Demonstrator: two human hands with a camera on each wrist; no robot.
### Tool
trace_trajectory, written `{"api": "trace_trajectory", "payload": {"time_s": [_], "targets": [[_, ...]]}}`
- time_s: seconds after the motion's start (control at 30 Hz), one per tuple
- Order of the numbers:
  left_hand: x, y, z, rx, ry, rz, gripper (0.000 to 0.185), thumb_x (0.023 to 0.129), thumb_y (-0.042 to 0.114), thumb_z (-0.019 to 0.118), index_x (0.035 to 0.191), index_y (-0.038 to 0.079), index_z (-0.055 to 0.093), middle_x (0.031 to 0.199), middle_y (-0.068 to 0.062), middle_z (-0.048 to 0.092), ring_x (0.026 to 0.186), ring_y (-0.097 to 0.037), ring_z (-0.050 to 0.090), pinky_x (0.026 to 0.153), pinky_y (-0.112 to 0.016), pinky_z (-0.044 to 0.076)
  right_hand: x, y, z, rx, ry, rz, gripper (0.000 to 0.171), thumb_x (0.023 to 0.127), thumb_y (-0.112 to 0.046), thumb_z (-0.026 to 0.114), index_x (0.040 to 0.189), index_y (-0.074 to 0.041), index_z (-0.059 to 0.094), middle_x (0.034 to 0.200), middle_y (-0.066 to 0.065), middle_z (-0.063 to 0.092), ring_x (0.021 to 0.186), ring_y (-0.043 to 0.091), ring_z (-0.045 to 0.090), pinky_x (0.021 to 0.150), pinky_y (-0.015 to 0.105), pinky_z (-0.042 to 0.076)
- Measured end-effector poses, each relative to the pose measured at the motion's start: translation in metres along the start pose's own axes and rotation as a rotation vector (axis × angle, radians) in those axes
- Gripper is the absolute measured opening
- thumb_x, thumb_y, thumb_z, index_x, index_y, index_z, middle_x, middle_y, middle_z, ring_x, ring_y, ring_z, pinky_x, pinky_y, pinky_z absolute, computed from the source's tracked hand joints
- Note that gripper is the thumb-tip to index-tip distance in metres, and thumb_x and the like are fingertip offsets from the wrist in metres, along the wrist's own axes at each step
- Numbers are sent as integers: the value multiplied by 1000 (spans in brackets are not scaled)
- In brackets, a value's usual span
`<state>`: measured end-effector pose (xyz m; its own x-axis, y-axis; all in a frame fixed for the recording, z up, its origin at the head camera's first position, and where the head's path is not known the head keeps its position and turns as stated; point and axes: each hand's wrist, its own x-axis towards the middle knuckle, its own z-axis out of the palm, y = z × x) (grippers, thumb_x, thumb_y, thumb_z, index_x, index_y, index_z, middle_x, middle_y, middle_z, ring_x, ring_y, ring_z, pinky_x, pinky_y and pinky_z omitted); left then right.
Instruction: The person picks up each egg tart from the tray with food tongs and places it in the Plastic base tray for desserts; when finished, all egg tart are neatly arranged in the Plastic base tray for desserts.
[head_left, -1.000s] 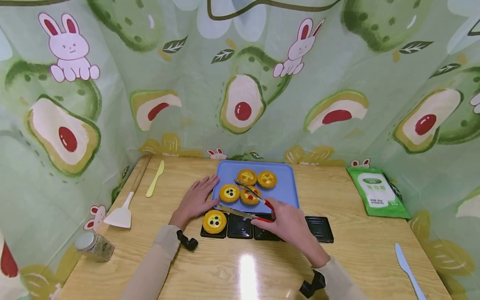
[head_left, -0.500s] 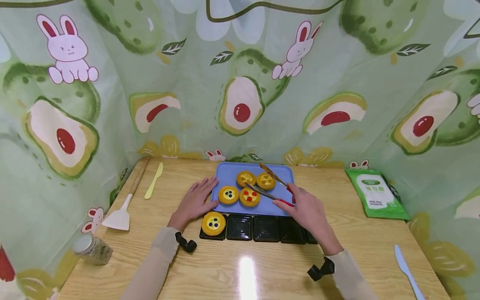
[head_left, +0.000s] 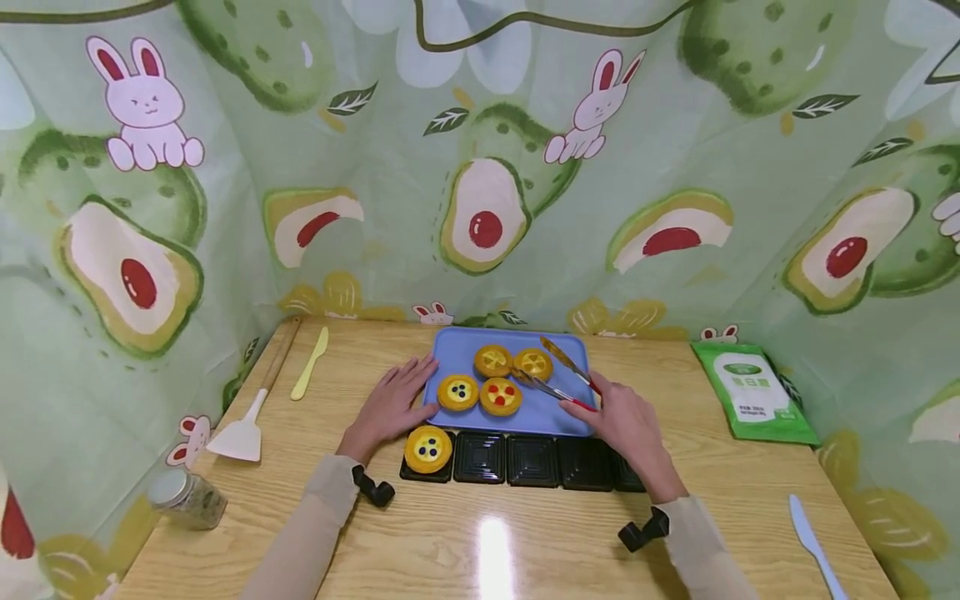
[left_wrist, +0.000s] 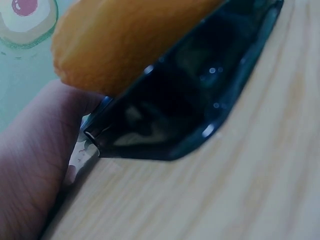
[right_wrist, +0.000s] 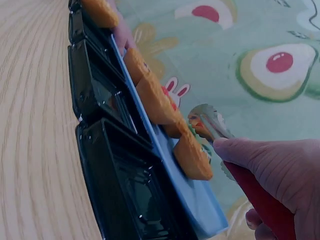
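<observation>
My left hand (head_left: 390,407) lies at the left edge of the blue tray (head_left: 558,423), fingers extended. With my right hand (head_left: 626,418) I hold red-handled metal tongs (head_left: 552,390), their arms spread about the back-right tart (head_left: 531,360). Beside that tart on the tray are a similar yellow-topped tart (head_left: 492,360), one with dark berries (head_left: 457,392) and one with red pieces (head_left: 500,397). Another dark-berry tart (head_left: 427,450) sits in the leftmost black plastic container (head_left: 480,457) of the row in front. The right wrist view shows the thumb along the red tongs handle (right_wrist: 260,200).
On the left lie a white spatula (head_left: 238,437) with a wooden handle, a pale yellow knife (head_left: 310,367) and a lidded jar (head_left: 191,497). On the right are a green-and-white packet (head_left: 753,392) and a light blue knife (head_left: 813,537). A patterned curtain (head_left: 405,250) surrounds the table.
My right hand has moved right, carrying the tongs from over the left and front tarts to the back-right tart. The tongs' arms spread wider, then narrowed slightly. My left hand stayed put.
</observation>
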<state>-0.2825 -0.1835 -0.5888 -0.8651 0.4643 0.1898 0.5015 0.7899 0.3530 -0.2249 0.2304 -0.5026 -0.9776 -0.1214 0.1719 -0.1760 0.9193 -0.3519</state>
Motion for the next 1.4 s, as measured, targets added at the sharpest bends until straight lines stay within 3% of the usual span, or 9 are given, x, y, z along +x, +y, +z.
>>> {"api": "trace_trajectory", "payload": {"time_s": [0.17,0.47,0.63,0.73,0.9,1.23,1.4], "targets": [[1,-1,3,11,9,6,85,100,66,47,168,21,24,174,5,20,160,-27,19,128,-55,14,1,5,4,-15,-2,11,66,85,-63,77,118,-7,67,64,1,47,55,19,48,45,32,32],[0,-5,5,16,-13,-13,85,100,69,45,169,26,21,174,9,18,161,-24,16,129,-52,13,1,5,11,-50,-18,37,72,85,-62,78,129,-5,67,66,2,47,55,20,47,44,32,31],[0,-5,5,15,-16,-18,85,100,70,44,169,27,19,174,11,16,161,-22,15,129,-51,12,2,3,16,-69,-12,42,66,85,-61,79,119,-5,68,64,0,39,52,19,44,44,30,27],[-1,-3,2,-3,-9,-10,85,100,68,47,169,25,22,174,8,18,161,-24,17,129,-53,13,2,3,18,-84,-14,46,63,86,-62,78,113,-5,67,65,1,42,53,19,45,44,30,29],[0,-1,1,-4,-7,-8,84,100,66,48,168,23,23,173,5,21,161,-26,18,128,-54,14,1,2,18,-91,-15,49,64,86,-62,77,113,-5,67,66,3,46,54,20,47,43,31,30],[0,2,-3,-6,-6,-3,84,100,64,49,168,20,25,173,4,22,160,-28,19,128,-54,14,0,1,19,-82,-20,50,60,87,-62,77,109,-7,66,65,2,41,53,20,45,45,31,27],[0,2,-3,10,-10,-4,84,100,65,49,168,20,25,173,5,21,160,-27,19,129,-53,14,-1,1,20,-87,-13,50,64,87,-62,77,117,-6,68,65,1,39,53,20,45,44,30,27]]}}
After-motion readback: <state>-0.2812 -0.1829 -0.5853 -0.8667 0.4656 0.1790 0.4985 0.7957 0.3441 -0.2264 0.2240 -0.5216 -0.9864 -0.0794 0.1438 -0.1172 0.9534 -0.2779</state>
